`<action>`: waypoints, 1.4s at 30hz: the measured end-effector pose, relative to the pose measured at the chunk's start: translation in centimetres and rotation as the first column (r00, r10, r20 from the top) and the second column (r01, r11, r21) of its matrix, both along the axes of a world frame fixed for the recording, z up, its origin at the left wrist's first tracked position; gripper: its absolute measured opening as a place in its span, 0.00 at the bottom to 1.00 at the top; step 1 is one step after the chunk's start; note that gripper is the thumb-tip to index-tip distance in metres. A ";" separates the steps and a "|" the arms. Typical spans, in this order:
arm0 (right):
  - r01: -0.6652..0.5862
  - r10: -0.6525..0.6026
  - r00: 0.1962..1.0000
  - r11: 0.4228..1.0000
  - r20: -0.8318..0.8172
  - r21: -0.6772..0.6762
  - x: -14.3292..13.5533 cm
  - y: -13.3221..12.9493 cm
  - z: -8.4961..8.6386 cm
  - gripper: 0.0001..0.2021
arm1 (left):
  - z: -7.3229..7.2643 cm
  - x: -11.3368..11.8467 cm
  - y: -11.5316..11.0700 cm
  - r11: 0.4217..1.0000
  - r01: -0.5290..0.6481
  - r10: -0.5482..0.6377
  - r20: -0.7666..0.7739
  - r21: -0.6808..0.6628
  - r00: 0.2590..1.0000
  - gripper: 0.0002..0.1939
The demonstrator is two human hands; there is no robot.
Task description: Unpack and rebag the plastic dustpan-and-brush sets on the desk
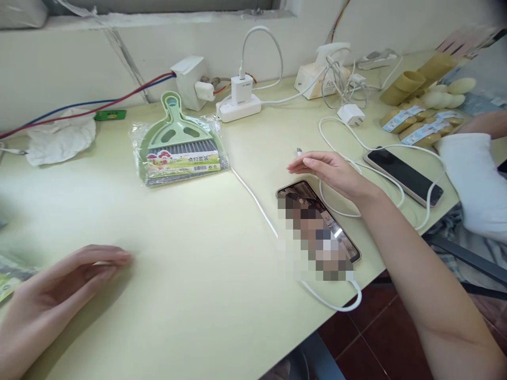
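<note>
wrapping (138, 140) of clear, crinkled plastic holds a pale green dustpan (179, 132) with two rounded slots, along with a grey-bristled brush (206, 146) and a printed card (184, 162). behind the dustpan and to its right, a cardboard tissue box (307, 82) has soft white tissue standing out of its top. far to the right of the dustpan are tan tubes (407, 84), one showing a round open mouth, and smooth yellowish packs (423, 129) with printed bands; what the tubes contain i cannot tell.

to the right of the dustpan, and nearer the person, a phone (319, 224) lies flat on the pale, smooth tabletop (178, 311), its glossy screen lit and partly pixelated. a white rubbery cable (253, 198) runs from beside the dustpan's right corner and loops round to the phone's near end.

the right hand (332, 171), right of the dustpan, is over the phone's far end, empty, fingers close together and slightly bent, thumb alongside; whether it touches the tabletop i cannot tell. a small metal-tipped plug (299, 152) is just beside its fingertips. the left hand (71, 279), left of the dustpan and nearer the person, is empty and loosely curved, thumb apart from the forefinger, with a shiny wrapped packet (10, 277) just beside it.
</note>
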State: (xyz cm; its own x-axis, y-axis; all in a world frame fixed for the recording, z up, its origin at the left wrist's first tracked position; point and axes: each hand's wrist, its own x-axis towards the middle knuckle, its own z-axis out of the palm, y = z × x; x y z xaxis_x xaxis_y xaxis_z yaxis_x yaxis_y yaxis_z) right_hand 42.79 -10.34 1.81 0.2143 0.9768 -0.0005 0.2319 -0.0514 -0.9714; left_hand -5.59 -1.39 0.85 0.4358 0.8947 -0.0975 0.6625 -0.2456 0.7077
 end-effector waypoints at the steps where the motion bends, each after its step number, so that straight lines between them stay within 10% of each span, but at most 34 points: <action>1: 0.007 -0.007 1.000 1.000 -0.014 0.014 0.1 0.0 -0.1 0.18 | 0.3 0.7 -0.5 0.999 -0.027 0.028 0.052 -0.018 0.998 0.09; 12: 0.331 -0.364 0.895 0.930 0.258 0.162 -0.8 -5.3 1.4 0.16 | -0.3 1.0 -0.4 0.984 0.177 -0.158 0.317 -0.034 0.935 0.09; 24: 0.418 -0.167 0.533 0.904 0.830 -0.086 -3.7 -9.8 1.6 0.20 | -0.6 1.6 -1.1 0.985 0.171 -0.155 0.439 0.003 0.885 0.17; 42: 0.495 -0.114 0.534 0.846 0.838 -0.200 -6.1 -9.7 0.5 0.44 | -1.5 1.5 -0.6 0.976 0.213 -0.209 0.482 0.046 0.851 0.16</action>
